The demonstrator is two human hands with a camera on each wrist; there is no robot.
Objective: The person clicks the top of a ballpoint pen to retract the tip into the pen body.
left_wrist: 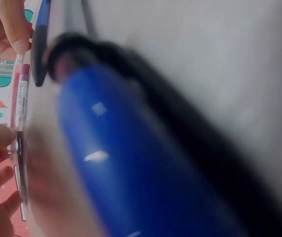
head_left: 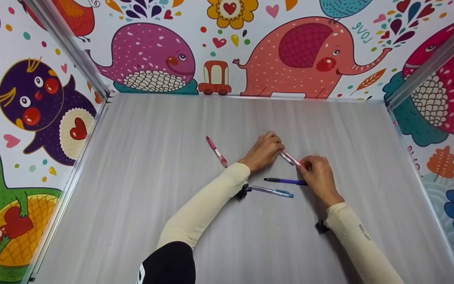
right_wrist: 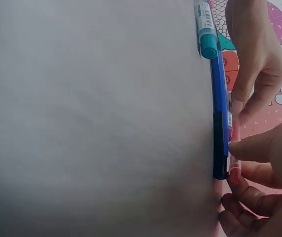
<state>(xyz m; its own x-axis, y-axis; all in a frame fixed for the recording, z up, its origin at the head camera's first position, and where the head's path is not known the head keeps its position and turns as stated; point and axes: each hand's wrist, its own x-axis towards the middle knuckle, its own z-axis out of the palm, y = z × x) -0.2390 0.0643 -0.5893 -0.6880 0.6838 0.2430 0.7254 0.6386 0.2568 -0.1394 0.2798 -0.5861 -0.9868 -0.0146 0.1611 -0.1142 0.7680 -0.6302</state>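
Observation:
In the head view my left hand [head_left: 264, 152] pinches the far end of a slim pink-red pen [head_left: 291, 157]. Fingers of my right hand [head_left: 321, 173] grip the near end of the same pen, its red tip showing in the right wrist view. A clear-barrelled pen [head_left: 287, 158] with a dark red end lies alongside it, close by the left fingertips. Just below the right hand is a blue pen [head_left: 284, 181] with a black end, partly overlapped by that hand. Nearer the left wrist lies a clear pen with a light blue end [head_left: 282, 193].
A separate red pen [head_left: 216, 152] lies left of the left hand on the grey wood-grain table [head_left: 152, 157]. Printed cartoon panels [head_left: 219, 43] enclose the back and sides, with metal posts [head_left: 432, 59] at the corners.

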